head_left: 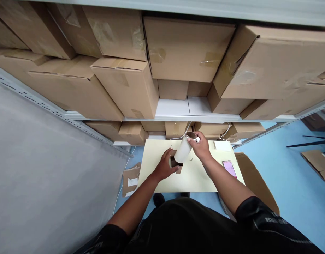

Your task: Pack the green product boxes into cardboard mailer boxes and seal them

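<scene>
A white cylinder with a dark, hollow-looking upper end is gripped by my right hand near its top. It is tilted, and its lower end is at the opening of a small cardboard box; how far in it reaches cannot be made out. My left hand is curled around the box's left side, thumb at the near edge. Something small and white shows at my right fingers, too small to name. On the pale yellow table a tiny dark scrap lies beside the cylinder.
A phone with a lit pink screen and a white box are on the table's right side. Shelves stacked with cardboard boxes stand ahead. An open carton is right of the table; flattened cardboard lies at left.
</scene>
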Available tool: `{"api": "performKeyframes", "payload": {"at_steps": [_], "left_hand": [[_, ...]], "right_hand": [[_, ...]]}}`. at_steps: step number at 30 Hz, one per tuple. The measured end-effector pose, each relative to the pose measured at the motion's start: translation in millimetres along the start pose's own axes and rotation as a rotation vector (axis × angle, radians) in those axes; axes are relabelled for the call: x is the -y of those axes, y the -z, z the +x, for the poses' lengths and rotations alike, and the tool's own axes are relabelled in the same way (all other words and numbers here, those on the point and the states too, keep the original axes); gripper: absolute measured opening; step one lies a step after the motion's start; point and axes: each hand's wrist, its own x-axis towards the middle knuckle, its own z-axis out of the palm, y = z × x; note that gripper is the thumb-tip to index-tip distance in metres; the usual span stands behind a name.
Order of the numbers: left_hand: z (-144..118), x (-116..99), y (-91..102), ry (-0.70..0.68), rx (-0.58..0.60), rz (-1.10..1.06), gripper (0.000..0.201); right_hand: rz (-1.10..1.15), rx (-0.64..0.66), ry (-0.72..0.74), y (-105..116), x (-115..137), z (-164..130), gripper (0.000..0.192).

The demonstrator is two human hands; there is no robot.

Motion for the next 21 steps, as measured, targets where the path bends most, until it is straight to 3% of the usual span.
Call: {"api": "performKeyframes", "payload": {"at_steps": [4, 9, 14, 18, 21], "left_hand": [[7.0, -31.8, 7.9, -0.057, -0.111, -0.107, 0.087], [16.0, -56.6, 1.5, 0.128, -0.208, -0.304, 0.074], [16.1, -61.2, 4.0, 0.15, -0.209, -0.615, 0.06], [14.4, -57.5, 7.1, 0.167, -0.14, -0.681, 0.054], [13.3, -52.0, 4.0, 0.197, -0.133, -0.659, 0.063]], "right_hand": [[0.002, -0.001, -0.081, -9.5, 8.0, 14.9, 0.054], [0.076, 0.111, -0.166, -27.1, 7.5, 15.1, 0.061], [0.332, 0.322, -0.255, -33.6, -11.7, -13.6, 0.068], [0.347, 0.298, -0.284, -38.2, -29.4, -41.2, 0.051], [0.314, 0.243, -0.257, -42.1, -36.7, -51.0, 0.045]]}}
